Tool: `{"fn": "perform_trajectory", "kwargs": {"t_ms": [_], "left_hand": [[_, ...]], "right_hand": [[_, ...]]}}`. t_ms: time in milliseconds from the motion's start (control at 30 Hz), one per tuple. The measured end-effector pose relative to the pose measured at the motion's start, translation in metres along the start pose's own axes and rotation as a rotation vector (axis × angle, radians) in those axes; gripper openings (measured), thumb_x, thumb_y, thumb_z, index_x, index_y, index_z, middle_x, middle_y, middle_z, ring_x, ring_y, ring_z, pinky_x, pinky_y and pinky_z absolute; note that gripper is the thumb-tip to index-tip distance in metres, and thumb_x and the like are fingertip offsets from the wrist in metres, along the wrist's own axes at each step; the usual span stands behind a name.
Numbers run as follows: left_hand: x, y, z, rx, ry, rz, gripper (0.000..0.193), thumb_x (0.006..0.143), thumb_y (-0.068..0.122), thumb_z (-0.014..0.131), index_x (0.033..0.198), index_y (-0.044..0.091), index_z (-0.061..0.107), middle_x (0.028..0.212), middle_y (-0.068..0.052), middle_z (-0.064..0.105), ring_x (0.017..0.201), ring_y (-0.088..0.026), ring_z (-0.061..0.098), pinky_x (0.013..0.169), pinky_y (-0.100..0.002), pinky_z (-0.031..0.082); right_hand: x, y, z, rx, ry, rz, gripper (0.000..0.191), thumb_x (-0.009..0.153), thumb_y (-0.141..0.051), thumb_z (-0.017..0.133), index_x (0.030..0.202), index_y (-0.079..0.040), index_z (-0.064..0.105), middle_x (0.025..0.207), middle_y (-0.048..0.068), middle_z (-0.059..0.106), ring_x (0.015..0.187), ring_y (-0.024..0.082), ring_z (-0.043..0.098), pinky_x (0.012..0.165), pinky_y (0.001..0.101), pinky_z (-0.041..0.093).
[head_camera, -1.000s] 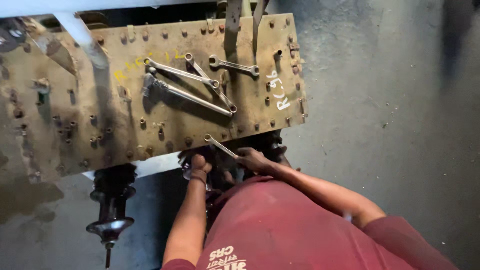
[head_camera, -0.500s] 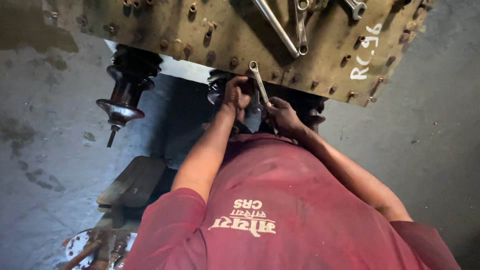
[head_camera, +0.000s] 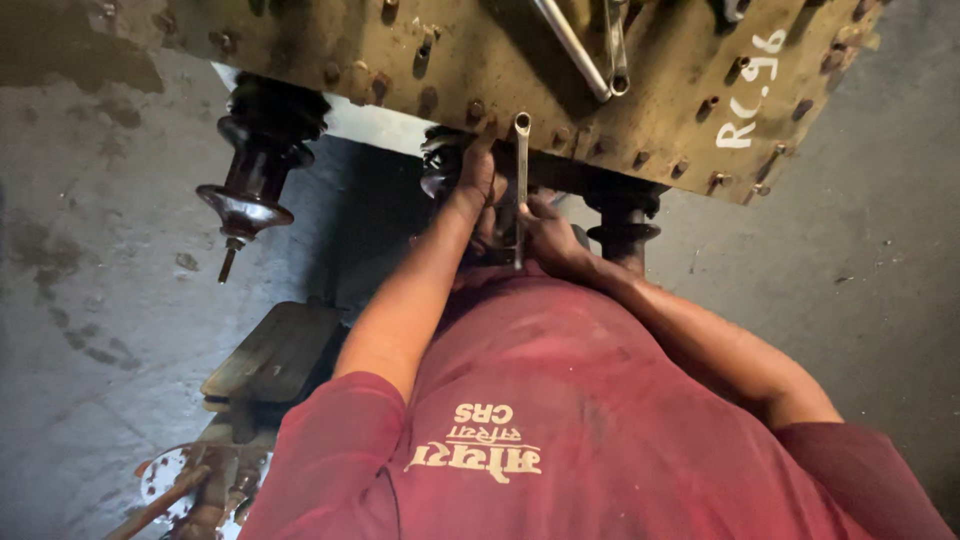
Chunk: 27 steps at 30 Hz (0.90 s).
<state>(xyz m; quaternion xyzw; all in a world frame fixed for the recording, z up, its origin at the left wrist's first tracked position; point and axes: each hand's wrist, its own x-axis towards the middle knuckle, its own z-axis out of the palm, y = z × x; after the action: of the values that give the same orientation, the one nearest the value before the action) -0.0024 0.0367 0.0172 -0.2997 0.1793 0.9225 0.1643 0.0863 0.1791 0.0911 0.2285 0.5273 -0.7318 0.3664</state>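
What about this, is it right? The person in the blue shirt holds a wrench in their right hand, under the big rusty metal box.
Not quite. The shirt is dark red, not blue, as the head view shows. The rest is right: the right hand holds the wrench under the big rusty metal box.

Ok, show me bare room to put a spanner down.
Bare floor lies right of the metal plate and the right forearm; more lies left of the dark insulator. Crowded: under the plate's edge, where left hand, right hand and wrench meet, and lower left around the wooden board.
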Motion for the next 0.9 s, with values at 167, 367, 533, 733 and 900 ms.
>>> {"fn": "perform_trajectory", "kwargs": {"t_ms": [167, 367, 533, 733, 900], "left_hand": [[0.011, 0.004, 0.000, -0.003, -0.111, -0.146, 0.027, 0.093, 0.032, 0.086, 0.106, 0.010, 0.074, 0.092, -0.002, 0.069, 0.083, -0.019, 0.059, 0.077, -0.036, 0.049], [0.009, 0.001, 0.006, 0.209, 0.116, -0.063, 0.026, 0.088, 0.028, 0.083, 0.101, 0.007, 0.075, 0.092, -0.003, 0.068, 0.083, -0.018, 0.059, 0.076, -0.037, 0.050], [-0.002, 0.015, 0.026, 0.438, 0.090, 0.112, 0.033, 0.089, 0.041, 0.078, 0.091, 0.009, 0.072, 0.085, -0.001, 0.064, 0.078, -0.016, 0.056, 0.072, -0.036, 0.047], [-0.008, 0.025, 0.031, 0.651, 0.183, 0.172, 0.048, 0.092, 0.058, 0.072, 0.078, 0.011, 0.068, 0.076, 0.002, 0.060, 0.072, -0.014, 0.052, 0.067, -0.034, 0.042], [-0.005, 0.023, 0.025, 0.983, 0.208, 0.122, 0.069, 0.091, 0.070, 0.067, 0.057, 0.011, 0.051, 0.060, 0.008, 0.043, 0.059, -0.008, 0.039, 0.051, -0.032, 0.032]], "right_hand": [[0.021, 0.024, 0.013, 0.064, -0.006, 0.094, 0.019, 0.107, -0.023, 0.050, 0.111, -0.007, 0.059, 0.087, 0.006, 0.067, 0.073, 0.019, 0.067, 0.066, 0.0338, 0.058], [0.026, 0.038, -0.001, -0.113, 0.001, -0.063, 0.031, 0.110, -0.034, 0.048, 0.107, -0.007, 0.062, 0.082, 0.003, 0.062, 0.066, 0.015, 0.059, 0.059, 0.0302, 0.050], [0.043, 0.039, -0.011, -0.119, -0.149, 0.023, 0.043, 0.107, -0.048, 0.044, 0.097, -0.009, 0.058, 0.075, 0.002, 0.051, 0.063, 0.017, 0.047, 0.061, 0.0334, 0.042], [0.062, 0.036, 0.002, 0.624, -0.551, 0.422, 0.066, 0.101, -0.073, 0.036, 0.083, -0.011, 0.052, 0.063, 0.003, 0.039, 0.056, 0.021, 0.037, 0.056, 0.0368, 0.036], [0.064, 0.032, 0.013, 0.519, -0.482, 0.452, 0.068, 0.095, -0.075, 0.033, 0.076, -0.012, 0.050, 0.055, 0.002, 0.035, 0.052, 0.023, 0.035, 0.056, 0.0406, 0.038]]}}
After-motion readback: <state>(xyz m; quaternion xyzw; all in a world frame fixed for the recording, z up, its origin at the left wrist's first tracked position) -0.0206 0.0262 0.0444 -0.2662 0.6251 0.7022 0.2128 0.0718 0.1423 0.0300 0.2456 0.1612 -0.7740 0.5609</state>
